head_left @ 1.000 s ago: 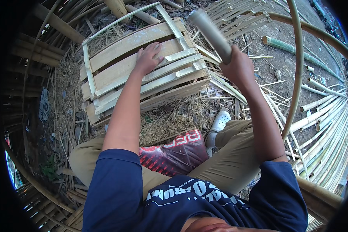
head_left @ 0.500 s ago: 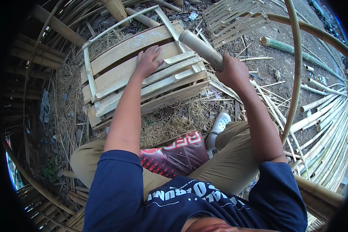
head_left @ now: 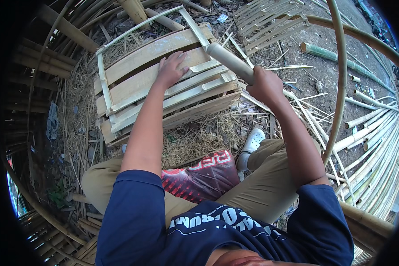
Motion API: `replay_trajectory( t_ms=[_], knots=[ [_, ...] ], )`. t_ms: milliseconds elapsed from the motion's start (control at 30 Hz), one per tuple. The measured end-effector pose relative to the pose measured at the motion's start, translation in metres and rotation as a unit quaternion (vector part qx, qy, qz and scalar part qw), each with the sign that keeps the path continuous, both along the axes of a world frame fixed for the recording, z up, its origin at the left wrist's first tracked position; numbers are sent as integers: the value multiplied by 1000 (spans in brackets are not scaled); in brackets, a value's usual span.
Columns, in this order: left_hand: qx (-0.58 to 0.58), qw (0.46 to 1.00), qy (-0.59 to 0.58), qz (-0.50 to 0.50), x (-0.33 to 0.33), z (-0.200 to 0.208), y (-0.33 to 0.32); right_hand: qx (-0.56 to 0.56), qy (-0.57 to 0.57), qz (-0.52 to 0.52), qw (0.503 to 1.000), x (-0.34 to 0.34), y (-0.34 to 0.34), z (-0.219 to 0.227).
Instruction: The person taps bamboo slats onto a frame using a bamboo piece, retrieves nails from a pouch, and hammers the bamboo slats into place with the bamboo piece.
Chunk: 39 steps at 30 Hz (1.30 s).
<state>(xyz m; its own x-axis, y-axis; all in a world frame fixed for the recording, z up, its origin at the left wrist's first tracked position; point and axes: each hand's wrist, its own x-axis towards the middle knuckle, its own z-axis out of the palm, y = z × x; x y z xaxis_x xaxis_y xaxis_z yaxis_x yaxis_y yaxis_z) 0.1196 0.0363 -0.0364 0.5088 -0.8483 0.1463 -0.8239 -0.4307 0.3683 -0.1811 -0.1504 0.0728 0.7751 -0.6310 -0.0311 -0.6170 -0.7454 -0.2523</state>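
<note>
My left hand (head_left: 172, 70) rests with fingers spread on the pale slats of a low wooden crate (head_left: 137, 84). Wrapped round one end of a short, thick bamboo pole (head_left: 229, 63) is my right hand (head_left: 266, 84); the pole's far end is over the crate's right side, by a corner of the bamboo strip frame (head_left: 103, 80). This frame of thin split strips lies on the crate top and sticks out past its far edge. Several light strips (head_left: 181, 97) run along the crate's near side, below my left hand. Whether the pole touches the frame, I cannot tell.
A slatted bamboo panel (head_left: 270, 22) lies at the far right. Green bamboo (head_left: 332, 56) and a large bundle of split bamboo (head_left: 379, 155) lie on the right. An upright bent pole (head_left: 339, 88) passes near my right arm. Straw (head_left: 195, 137) covers the ground before my legs.
My right hand and the bamboo pole have shifted slightly, the pole's far end a little lower and to the right. My left hand stays on the crate.
</note>
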Motion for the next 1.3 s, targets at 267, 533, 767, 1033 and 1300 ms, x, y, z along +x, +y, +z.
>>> replay_trajectory(
  t_ms=[267,533,767,1033,1300],
  knots=[
    [3,1000,-5,2,1,-1,4,24,43,3,999,-1,2,12],
    [7,1000,-7,-3,-4,-3,2,38,48,-37,997,0,14,-9],
    [-7,1000,-13,-3,4,-2,3,8,10,14,1000,-2,13,5],
    [13,1000,-2,6,0,2,5,102,-53,-36,993,-1,2,14],
    [-3,1000,-6,-4,4,-6,4,81,-25,-20,996,0,2,-2]
  ],
)
